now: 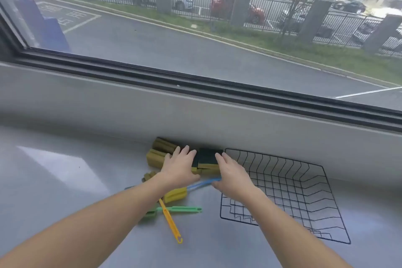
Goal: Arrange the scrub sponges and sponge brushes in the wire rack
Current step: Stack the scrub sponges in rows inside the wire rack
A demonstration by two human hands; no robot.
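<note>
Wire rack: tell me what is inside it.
Nothing shows inside the wire rack; only the grey counter is visible through its grid. The right hand covers its near-left corner, so that bit cannot be checked.

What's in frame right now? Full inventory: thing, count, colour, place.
scrub sponges: small stack, exact count unclear, yellow with dark green pads, against the wall between the hands
loose sponge blocks: about three, olive-yellow, by the wall left of the stack, one partly under the left hand
sponge brushes: at least three, handles orange, green and blue, crossed on the counter below the hands; more foam heads partly hidden by the left arm
wire rack: one, black, empty, on the counter to the right
counter: grey, glossy
window: one, dark frame, street and parked cars outside
left hand: open, on the sponges
right hand: open, at the stack's right side
</note>
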